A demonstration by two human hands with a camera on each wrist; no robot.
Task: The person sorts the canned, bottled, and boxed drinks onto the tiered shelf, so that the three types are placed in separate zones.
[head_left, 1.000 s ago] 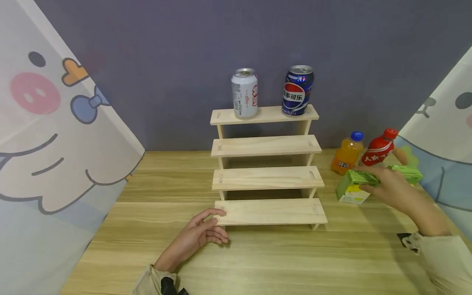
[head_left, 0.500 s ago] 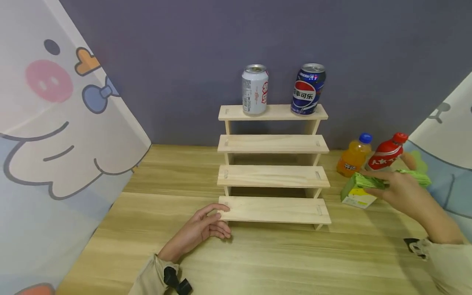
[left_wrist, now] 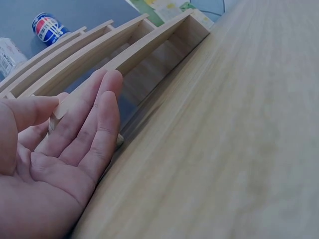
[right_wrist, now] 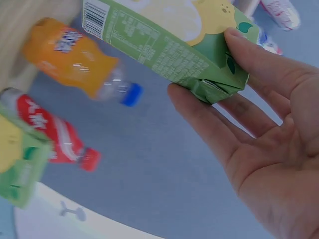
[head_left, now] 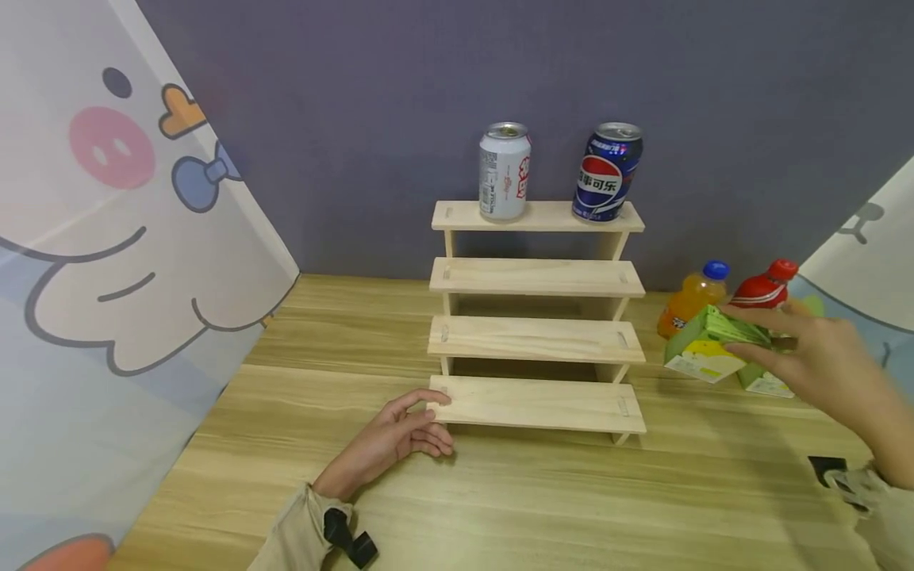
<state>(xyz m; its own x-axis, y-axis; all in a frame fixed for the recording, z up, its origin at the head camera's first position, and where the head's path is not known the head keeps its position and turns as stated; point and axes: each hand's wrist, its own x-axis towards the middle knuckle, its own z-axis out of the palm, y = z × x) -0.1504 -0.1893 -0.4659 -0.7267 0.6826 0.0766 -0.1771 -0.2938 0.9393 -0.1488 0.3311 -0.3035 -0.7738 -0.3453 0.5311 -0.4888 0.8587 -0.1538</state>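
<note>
My right hand (head_left: pixel 831 365) pinches a green and yellow drink carton (head_left: pixel 707 345) by its top end between thumb and fingers. In the right wrist view the carton (right_wrist: pixel 164 45) lies tilted in the fingertips, showing a lemon print and a barcode. A second green carton (head_left: pixel 764 381) stands behind it, partly hidden by the hand. My left hand (head_left: pixel 389 440) holds the left corner of the lowest board of a wooden step shelf (head_left: pixel 535 403), index finger on top and thumb at the front edge. The left wrist view shows its palm and fingers beside that shelf's board (left_wrist: pixel 149 42).
A white can (head_left: pixel 504 174) and a blue Pepsi can (head_left: pixel 607 174) stand on the top step. Right of the shelf are an orange drink bottle (head_left: pixel 689 300) with a blue cap and a red bottle (head_left: pixel 764 289). A grey wall panel (head_left: pixel 371 143) rises behind.
My right hand has raised the carton off the table, uncovering more of the second carton behind. The left hand keeps its place on the shelf. The head view has shifted slightly.
</note>
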